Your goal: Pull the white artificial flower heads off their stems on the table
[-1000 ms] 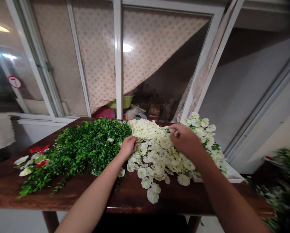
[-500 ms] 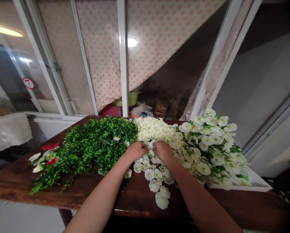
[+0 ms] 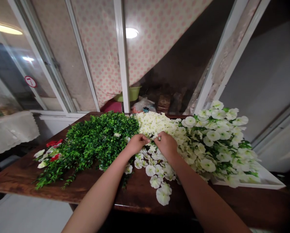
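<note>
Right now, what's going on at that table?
One person is working bare-handed at a dark wooden table. The left hand lies on a mass of white flowers, at the edge of a heap of green leafy foliage. The right hand is close beside it, with its fingers drawn together among the same flowers. More white flowers with green leaves sit at the right on a white tray, and red blooms lie past the foliage at the left.
</note>
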`<state>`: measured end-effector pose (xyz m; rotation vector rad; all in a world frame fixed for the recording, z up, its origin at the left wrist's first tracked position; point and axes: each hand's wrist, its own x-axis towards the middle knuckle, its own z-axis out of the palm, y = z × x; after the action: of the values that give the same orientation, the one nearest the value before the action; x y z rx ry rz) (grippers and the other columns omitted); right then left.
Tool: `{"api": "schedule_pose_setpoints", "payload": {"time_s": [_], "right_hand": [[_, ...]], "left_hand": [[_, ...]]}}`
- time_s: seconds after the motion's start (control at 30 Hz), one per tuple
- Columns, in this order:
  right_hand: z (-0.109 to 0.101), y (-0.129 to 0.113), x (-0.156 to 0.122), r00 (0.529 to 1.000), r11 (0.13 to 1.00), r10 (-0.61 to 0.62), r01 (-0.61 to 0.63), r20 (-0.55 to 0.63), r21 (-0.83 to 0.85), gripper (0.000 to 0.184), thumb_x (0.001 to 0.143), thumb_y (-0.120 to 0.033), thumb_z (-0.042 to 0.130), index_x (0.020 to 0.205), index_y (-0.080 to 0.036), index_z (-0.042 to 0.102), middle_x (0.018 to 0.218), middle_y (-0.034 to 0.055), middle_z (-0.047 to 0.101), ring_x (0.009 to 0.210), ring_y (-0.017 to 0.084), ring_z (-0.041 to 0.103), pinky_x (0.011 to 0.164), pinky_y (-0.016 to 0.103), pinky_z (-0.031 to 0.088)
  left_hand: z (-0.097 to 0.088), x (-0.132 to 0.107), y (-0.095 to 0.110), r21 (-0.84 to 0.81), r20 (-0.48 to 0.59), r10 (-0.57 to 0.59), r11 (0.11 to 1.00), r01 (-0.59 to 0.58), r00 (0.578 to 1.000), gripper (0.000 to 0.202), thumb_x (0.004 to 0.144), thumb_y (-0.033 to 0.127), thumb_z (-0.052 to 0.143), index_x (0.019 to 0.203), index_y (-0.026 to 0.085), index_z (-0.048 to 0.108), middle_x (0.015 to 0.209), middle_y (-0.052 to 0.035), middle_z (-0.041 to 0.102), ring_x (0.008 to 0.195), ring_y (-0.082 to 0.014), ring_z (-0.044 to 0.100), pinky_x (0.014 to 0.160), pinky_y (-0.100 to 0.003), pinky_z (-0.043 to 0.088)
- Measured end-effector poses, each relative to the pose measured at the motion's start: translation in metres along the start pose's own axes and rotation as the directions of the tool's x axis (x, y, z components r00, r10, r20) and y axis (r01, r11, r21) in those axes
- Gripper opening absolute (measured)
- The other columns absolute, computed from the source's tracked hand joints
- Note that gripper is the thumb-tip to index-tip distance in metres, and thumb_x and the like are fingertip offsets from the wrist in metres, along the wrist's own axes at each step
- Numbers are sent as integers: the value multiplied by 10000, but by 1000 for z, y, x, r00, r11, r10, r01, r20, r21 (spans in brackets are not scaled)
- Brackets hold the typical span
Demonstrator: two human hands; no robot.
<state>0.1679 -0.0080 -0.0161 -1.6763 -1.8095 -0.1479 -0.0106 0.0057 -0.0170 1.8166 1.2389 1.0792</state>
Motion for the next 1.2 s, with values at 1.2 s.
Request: {"api": "schedule_pose_setpoints", "payload": {"time_s": [1.2], "right_hand": [[3, -22, -5, 908, 73, 108, -413, 405, 908, 230, 630, -358, 683, 781, -197, 619, 647, -7, 589, 598, 162, 581, 563, 281, 485]], "left_hand": [[1, -7, 15, -335, -84, -71, 942, 38, 994, 329, 690, 330, 666, 944, 140, 752, 568, -7, 619, 458, -103, 442, 475, -234, 322]]}}
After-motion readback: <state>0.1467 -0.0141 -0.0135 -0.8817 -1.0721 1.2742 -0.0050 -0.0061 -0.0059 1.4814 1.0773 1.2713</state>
